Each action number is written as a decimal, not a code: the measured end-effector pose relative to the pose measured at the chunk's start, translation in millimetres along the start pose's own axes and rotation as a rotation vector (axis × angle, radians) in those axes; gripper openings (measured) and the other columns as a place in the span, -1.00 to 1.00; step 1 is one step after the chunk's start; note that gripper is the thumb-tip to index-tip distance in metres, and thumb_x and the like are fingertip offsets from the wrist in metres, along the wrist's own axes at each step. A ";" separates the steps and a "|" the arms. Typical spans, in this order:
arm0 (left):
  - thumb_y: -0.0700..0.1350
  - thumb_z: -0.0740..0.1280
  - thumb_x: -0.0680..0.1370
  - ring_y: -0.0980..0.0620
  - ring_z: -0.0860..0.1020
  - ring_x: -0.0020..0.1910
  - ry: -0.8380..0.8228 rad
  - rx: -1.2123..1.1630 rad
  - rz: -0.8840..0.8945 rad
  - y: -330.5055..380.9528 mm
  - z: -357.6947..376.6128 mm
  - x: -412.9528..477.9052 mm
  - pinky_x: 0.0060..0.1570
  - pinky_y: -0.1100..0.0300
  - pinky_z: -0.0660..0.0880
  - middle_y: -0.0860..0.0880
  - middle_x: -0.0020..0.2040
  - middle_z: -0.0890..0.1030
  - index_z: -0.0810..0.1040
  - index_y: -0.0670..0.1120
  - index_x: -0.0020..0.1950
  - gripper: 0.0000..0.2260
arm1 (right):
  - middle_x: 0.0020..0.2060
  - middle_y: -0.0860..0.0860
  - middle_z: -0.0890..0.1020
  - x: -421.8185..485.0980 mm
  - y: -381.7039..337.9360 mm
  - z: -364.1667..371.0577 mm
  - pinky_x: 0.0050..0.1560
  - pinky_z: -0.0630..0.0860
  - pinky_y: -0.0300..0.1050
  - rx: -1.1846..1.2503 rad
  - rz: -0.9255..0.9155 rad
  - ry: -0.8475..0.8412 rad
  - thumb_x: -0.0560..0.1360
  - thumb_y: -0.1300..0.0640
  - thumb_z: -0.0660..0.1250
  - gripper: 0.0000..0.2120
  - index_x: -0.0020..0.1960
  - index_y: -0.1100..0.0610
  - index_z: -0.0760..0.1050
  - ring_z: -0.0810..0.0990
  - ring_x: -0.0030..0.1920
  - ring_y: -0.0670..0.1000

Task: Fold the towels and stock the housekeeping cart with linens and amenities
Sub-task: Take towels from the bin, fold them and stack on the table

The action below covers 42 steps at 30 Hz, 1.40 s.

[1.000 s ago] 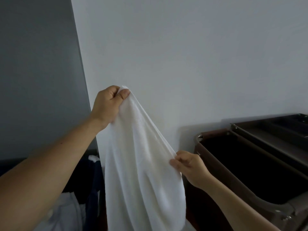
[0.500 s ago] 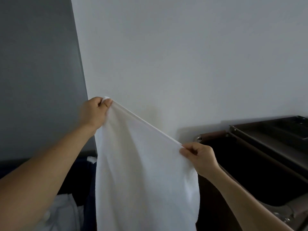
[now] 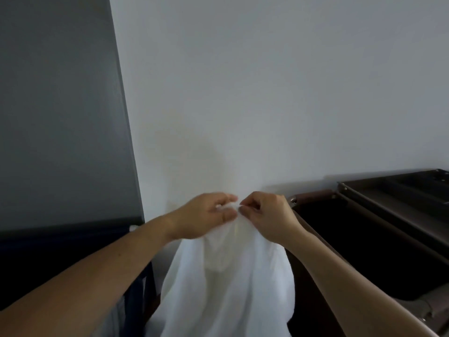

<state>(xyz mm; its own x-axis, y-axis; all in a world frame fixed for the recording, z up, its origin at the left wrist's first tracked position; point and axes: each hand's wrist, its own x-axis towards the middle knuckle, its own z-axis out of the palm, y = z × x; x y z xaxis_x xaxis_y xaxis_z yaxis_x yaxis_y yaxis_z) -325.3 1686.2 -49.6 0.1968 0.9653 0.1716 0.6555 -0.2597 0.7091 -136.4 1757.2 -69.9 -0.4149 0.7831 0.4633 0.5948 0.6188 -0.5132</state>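
A white towel [image 3: 226, 288] hangs in front of me, doubled over so its two top corners meet. My left hand [image 3: 206, 217] pinches one corner and my right hand [image 3: 269, 220] pinches the other, fingertips almost touching at the centre of the view. The towel's lower part runs out of the frame at the bottom. The brown housekeeping cart [image 3: 315, 195] stands to the right of the towel, its dark open bin just beside my right forearm.
A white wall is straight ahead and a grey panel [image 3: 60, 117] fills the left. Behind the cart's bin sits a dark top tray [image 3: 401, 188] with dividers. Dark blue fabric [image 3: 136, 295] hangs at the lower left under my left arm.
The hands were spread apart with the towel's top edge stretched between them. Now they have come together at the middle and lower down, so the towel hangs folded in half.
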 end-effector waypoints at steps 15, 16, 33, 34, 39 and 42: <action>-0.11 0.29 0.62 -0.04 0.33 -0.32 0.662 0.168 0.107 25.7 -50.2 15.7 -0.28 0.03 0.30 -0.12 -0.32 0.38 0.41 -0.32 -0.18 -0.70 | -0.43 -0.21 0.60 -14.9 18.0 -10.7 -0.42 0.40 -0.42 0.415 0.093 0.242 0.46 0.03 0.47 -0.84 -0.19 -0.20 0.54 0.52 -0.44 -0.21; -0.09 0.28 0.63 -0.04 0.34 -0.32 0.718 0.145 0.079 28.5 -57.1 18.5 -0.29 0.03 0.32 -0.13 -0.31 0.39 0.42 -0.34 -0.15 -0.68 | -0.45 -0.21 0.58 -13.2 15.3 -17.1 -0.44 0.38 -0.45 0.408 0.057 0.240 0.46 -0.02 0.44 -0.87 -0.14 -0.24 0.53 0.51 -0.46 -0.23; -0.11 0.28 0.63 0.14 0.28 -0.44 0.505 0.162 0.159 36.8 -14.4 26.6 -0.39 0.33 0.27 0.06 -0.41 0.31 0.35 -0.16 -0.24 -0.72 | 0.05 -0.06 0.63 -34.2 21.1 28.2 -0.16 0.43 -0.46 0.064 -0.262 0.305 0.57 0.10 0.32 -0.85 0.02 0.14 0.63 0.58 -0.17 -0.18; -0.11 0.28 0.63 0.13 0.28 -0.43 0.503 0.168 0.155 36.2 -12.6 26.5 -0.39 0.33 0.26 0.06 -0.40 0.32 0.36 -0.16 -0.24 -0.73 | 0.08 -0.10 0.59 -34.1 18.0 30.2 -0.16 0.45 -0.42 0.094 -0.223 0.285 0.57 -0.01 0.27 -0.78 0.05 0.09 0.60 0.57 -0.16 -0.19; -0.11 0.25 0.64 0.10 0.28 -0.41 0.464 0.189 0.157 38.1 -6.8 25.2 -0.36 0.26 0.25 0.02 -0.38 0.32 0.31 -0.15 -0.27 -0.70 | 0.13 -0.13 0.52 -32.1 5.2 37.0 -0.23 0.51 -0.28 0.026 -0.200 0.330 0.50 -0.19 0.30 -0.74 0.10 -0.09 0.44 0.52 -0.19 -0.15; -0.13 0.25 0.64 0.10 0.27 -0.40 0.443 0.205 0.155 37.1 -1.7 23.9 -0.32 0.22 0.25 0.03 -0.38 0.30 0.24 -0.08 -0.30 -0.66 | 0.00 -0.27 0.50 -29.1 0.6 40.2 -0.14 0.43 -0.32 0.114 -0.075 0.247 0.44 -0.20 0.34 -0.72 0.07 -0.11 0.47 0.49 -0.15 -0.19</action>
<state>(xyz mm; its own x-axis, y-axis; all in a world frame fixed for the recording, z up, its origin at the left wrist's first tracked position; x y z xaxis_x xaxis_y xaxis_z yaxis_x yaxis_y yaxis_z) -297.5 1699.7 -18.0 0.0035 0.8223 0.5690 0.7813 -0.3574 0.5117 -151.7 1737.3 -112.7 -0.2661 0.7044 0.6580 0.4820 0.6884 -0.5420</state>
